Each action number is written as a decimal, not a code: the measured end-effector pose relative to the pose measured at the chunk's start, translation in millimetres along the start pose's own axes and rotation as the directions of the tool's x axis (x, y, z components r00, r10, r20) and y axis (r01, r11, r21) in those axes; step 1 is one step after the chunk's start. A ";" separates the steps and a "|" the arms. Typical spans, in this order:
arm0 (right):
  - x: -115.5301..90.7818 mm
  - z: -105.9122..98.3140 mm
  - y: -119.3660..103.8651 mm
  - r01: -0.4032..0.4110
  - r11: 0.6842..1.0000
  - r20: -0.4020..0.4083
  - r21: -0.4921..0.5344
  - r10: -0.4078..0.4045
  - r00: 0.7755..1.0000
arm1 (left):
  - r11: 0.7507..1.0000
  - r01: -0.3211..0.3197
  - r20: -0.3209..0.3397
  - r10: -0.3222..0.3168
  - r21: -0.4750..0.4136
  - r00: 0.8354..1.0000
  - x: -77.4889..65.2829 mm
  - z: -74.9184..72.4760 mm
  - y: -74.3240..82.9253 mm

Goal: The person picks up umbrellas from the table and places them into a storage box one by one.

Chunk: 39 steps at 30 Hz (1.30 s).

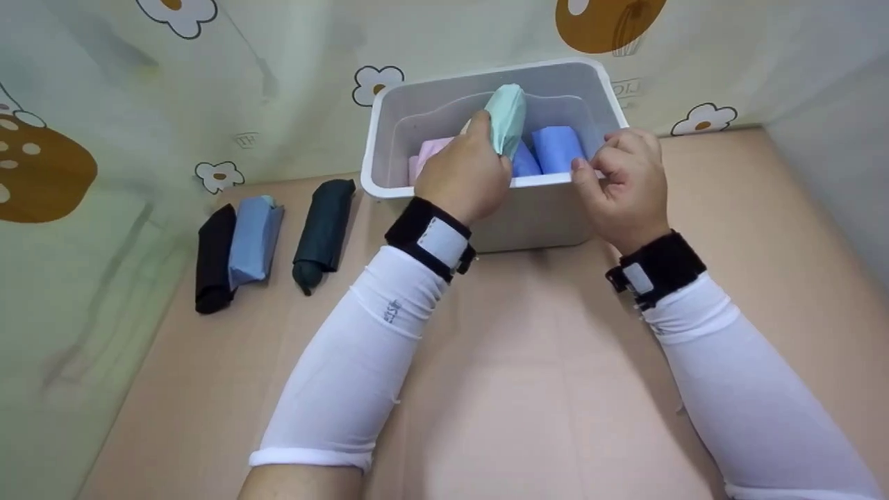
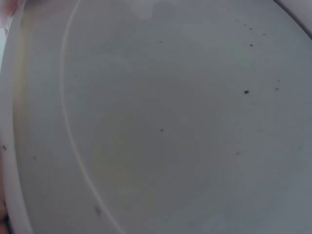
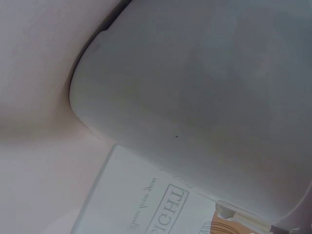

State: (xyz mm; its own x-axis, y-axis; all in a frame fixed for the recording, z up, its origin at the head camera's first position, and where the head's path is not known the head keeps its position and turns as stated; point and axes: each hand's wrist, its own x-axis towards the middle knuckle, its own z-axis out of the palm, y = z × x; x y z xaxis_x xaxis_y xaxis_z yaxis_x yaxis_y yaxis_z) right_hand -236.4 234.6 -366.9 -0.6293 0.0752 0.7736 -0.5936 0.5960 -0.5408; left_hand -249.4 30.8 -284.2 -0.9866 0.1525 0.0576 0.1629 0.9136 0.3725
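My left hand (image 1: 464, 173) grips a mint green folded umbrella (image 1: 509, 117) over the opening of a white plastic bin (image 1: 538, 221). The umbrella tilts upward, its lower part hidden by the hand. Inside the bin lie a pink bundle (image 1: 432, 148) and a blue bundle (image 1: 558, 148). At the front right corner, my right hand (image 1: 625, 184) pinches the bin's rim between thumb and curled fingers. Both wrist views are mostly filled by the bin's wall (image 2: 161, 112).
Left of the bin, a black folded umbrella (image 1: 214, 260), a light blue one (image 1: 253, 239) and a dark green one (image 1: 325, 229) lie on the peach-coloured table surface (image 1: 514, 361). A patterned curtain (image 1: 292, 83) hangs behind the bin.
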 end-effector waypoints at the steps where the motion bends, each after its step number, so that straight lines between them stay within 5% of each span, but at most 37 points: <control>1: -0.3 -0.4 0.3 -0.001 1.000 0.005 -0.006 0.001 1.000 | 1.000 0.003 0.011 -0.003 0.003 1.000 0.3 -0.4 0.7; 18: -0.9 -2.1 0.8 0.012 0.999 0.041 -0.051 -0.010 0.999 | 1.000 0.009 0.204 -0.009 0.002 0.979 7.7 -7.6 10.7; 39: -0.6 -0.8 1.2 0.010 0.999 0.022 -0.038 -0.009 1.000 | 0.991 -0.116 0.351 0.085 0.068 0.932 19.6 -6.0 24.2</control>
State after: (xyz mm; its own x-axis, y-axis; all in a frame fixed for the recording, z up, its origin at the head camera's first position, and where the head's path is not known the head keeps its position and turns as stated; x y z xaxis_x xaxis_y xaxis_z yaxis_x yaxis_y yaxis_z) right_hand -236.3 236.0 -367.7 -0.6350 0.0518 0.7708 -0.5803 0.6267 -0.5202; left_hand -264.9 53.6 -268.5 -0.9046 0.3521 -0.2402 0.2760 0.9133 0.2995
